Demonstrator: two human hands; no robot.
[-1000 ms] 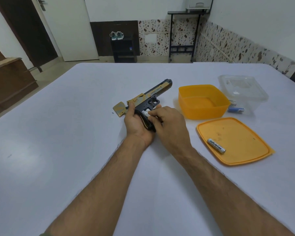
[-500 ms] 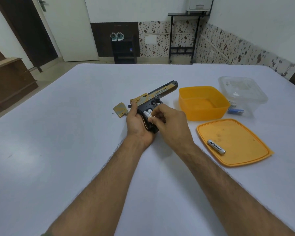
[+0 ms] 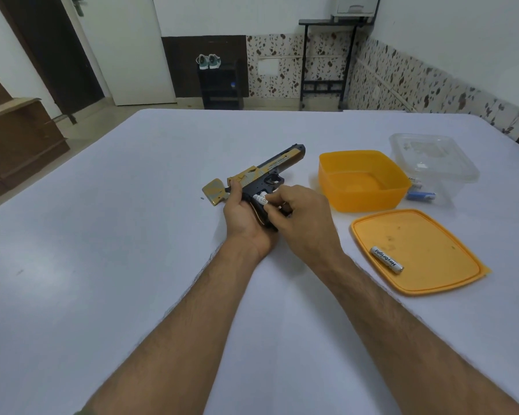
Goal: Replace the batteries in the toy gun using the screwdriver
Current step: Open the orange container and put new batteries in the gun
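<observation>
Nearest, in the lower right of the frame, a flat orange plastic lid (image 3: 426,250) lies on the white bench (image 3: 132,265) and carries one loose silver cylindrical battery (image 3: 387,260), free to roll off if the lid is knocked.

At centre, the left hand (image 3: 243,217) wraps its fingers round the grip of the black and gold plastic toy gun (image 3: 270,170), which lies on its side with the barrel pointing toward the upper right. The right hand (image 3: 300,217) has its fingers curled at the open grip, pinching or pressing a white battery (image 3: 259,199) in the compartment; which of the two I cannot tell. A battery seated the wrong way round, or half seated, would likely leave the toy dead or stop the cover from closing. Just left of the gun lies a small gold plastic cover piece (image 3: 212,192), with a tiny dark speck beside it, possibly a screw, which would be easy to lose.

Farther, at right, an open orange plastic tub (image 3: 363,181) looks empty. Behind it a clear plastic box (image 3: 432,160) with its lid on holds a blue object and something white, too blurred to identify. No screwdriver is plainly visible.
</observation>
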